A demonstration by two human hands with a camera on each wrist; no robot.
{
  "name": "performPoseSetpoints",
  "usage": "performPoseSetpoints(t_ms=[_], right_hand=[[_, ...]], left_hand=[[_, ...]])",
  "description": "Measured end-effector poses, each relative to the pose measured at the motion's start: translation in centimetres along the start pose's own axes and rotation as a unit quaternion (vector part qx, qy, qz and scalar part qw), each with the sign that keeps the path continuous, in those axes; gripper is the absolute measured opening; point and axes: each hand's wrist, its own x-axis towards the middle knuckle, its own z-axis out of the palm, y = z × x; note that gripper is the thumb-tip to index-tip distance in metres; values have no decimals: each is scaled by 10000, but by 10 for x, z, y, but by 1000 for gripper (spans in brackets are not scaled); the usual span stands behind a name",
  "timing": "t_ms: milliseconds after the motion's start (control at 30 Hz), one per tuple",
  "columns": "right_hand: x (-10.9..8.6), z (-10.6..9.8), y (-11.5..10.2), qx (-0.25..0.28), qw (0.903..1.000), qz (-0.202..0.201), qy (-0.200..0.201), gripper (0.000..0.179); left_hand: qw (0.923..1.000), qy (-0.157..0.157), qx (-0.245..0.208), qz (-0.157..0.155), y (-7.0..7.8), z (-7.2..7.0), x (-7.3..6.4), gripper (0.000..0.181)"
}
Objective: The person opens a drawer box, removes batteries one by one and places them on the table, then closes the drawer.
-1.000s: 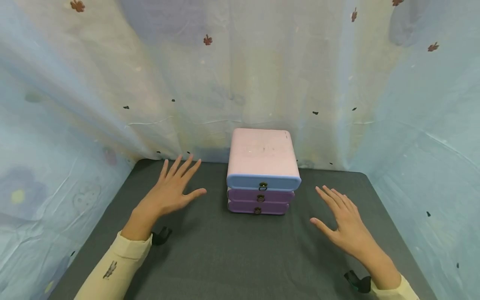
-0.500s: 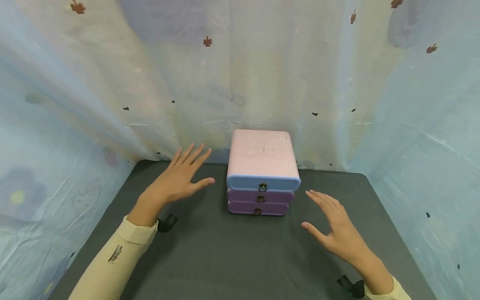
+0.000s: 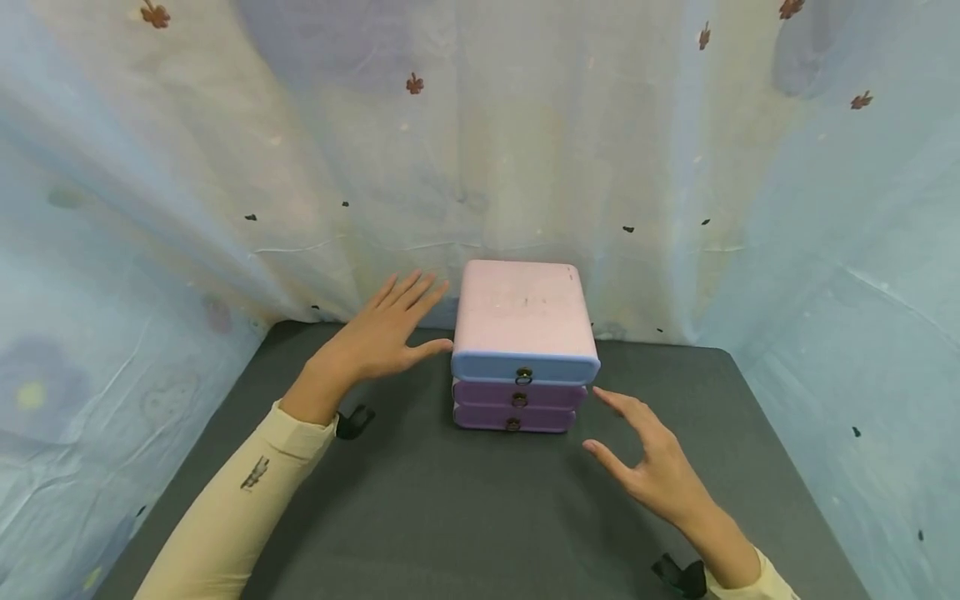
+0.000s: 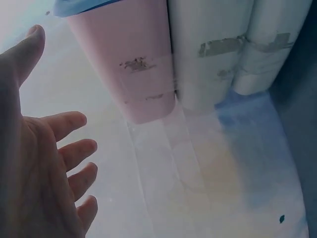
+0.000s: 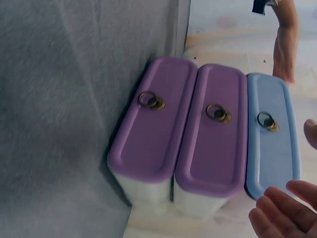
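Note:
Three drawer boxes stand stacked at the middle of the table. On top is a pink drawer box [image 3: 525, 312] with a blue front [image 5: 273, 153]; beneath it are two white ones [image 4: 205, 74] with purple fronts [image 5: 153, 131]. Each front carries a brass ring pull [image 5: 216, 112]. My left hand [image 3: 378, 337] hovers left of the stack, fingers spread, its thumb tip right at the top box's left edge in the head view. To the right and front, my right hand [image 3: 652, 467] is held with thumb and fingers apart, fingertips near the stack's right side. Both hands hold nothing.
A dark grey cloth [image 3: 480, 517] covers the table. Pale patterned curtains [image 3: 517, 142] hang behind it and at both sides, close to the back of the stack. Black straps [image 3: 678, 575] sit at both wrists.
Both hands have moved inward toward the stack: the left hand to the right and farther forward, the right hand to the left. The stacked boxes have stayed in place.

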Motion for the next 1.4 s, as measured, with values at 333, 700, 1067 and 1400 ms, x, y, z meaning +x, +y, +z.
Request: performPoseSetpoints(t_ms=[333, 700, 1067, 1400], right_hand=[[13, 15, -7, 402, 9991, -140, -41, 76], [19, 26, -13, 588, 9982, -21, -93, 69], [25, 35, -16, 753, 9971, 81, -116, 66], [29, 45, -23, 1422, 9876, 539, -382, 59]], left_hand=[[9993, -193, -267, 195, 9, -2, 30, 95], [9966, -558, -518, 324, 15, -2, 51, 102], [9939, -796, -740, 192, 18, 0, 66, 109], [9930, -892, -730, 245, 23, 8, 74, 110]])
